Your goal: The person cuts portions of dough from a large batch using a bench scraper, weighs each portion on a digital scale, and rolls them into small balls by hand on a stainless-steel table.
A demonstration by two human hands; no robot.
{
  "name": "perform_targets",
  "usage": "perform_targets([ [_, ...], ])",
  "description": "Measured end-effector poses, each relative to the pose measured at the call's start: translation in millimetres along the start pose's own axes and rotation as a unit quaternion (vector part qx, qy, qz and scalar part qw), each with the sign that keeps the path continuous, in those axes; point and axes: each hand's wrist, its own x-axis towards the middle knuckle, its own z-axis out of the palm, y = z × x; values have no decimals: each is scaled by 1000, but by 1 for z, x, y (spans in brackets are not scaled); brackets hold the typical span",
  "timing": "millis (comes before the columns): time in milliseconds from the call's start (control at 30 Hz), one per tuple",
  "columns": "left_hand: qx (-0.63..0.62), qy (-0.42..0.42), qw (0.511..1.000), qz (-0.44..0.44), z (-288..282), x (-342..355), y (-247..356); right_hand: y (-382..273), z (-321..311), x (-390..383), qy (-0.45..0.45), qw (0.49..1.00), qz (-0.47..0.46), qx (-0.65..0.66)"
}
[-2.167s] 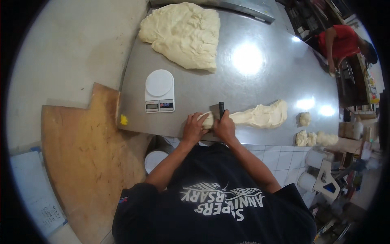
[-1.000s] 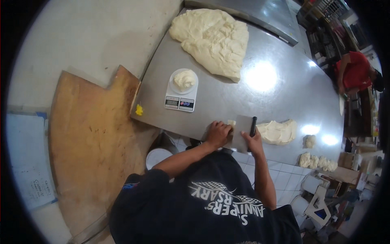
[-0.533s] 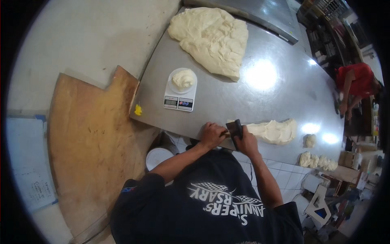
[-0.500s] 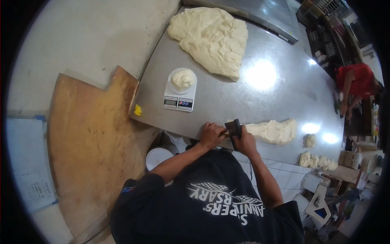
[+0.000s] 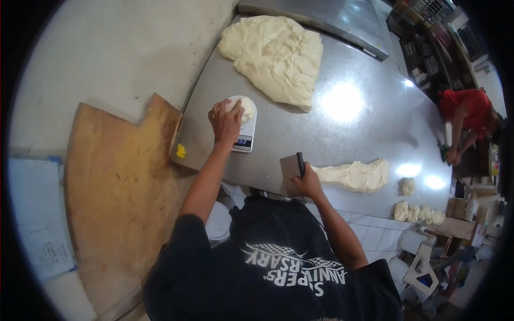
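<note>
My left hand [image 5: 226, 120] is over the white kitchen scale [image 5: 246, 144], fingers curled on the piece of dough [image 5: 246, 108] on its pan, partly hiding it. My right hand [image 5: 306, 183] grips the black handle of a metal bench scraper [image 5: 289, 167], held at the near edge of the steel table [image 5: 267, 134]. Directly right of the scraper lies a long strip of dough [image 5: 353, 176]. Farther right are a single dough lump [image 5: 408, 186] and a row of several small lumps [image 5: 418, 213]. A big dough mass [image 5: 273, 61] covers the table's far left.
A raised steel ledge [image 5: 321, 16] runs along the back. A wooden board [image 5: 112, 203] is at left, with a yellow smear [image 5: 181, 151] on the table's corner. A co-worker in red [image 5: 466, 112] works at the right. A white bucket [image 5: 217, 222] stands under the near edge.
My left hand has moved up and left from the near edge onto the dough on the scale. My right hand with the scraper has shifted slightly left, the blade turned flatter.
</note>
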Motion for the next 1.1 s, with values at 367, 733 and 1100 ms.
perform_targets([
  [367,-316,-285,902,68,-7,-155,158,-8,-52,-31,68,945,139,290],
  [733,-373,-308,875,-16,-14,-149,158,15,-46,-41,95,984,72,133],
  [1100,-327,-265,906,-46,-9,-147,129,-12,11,-12,93,990,99,-43],
])
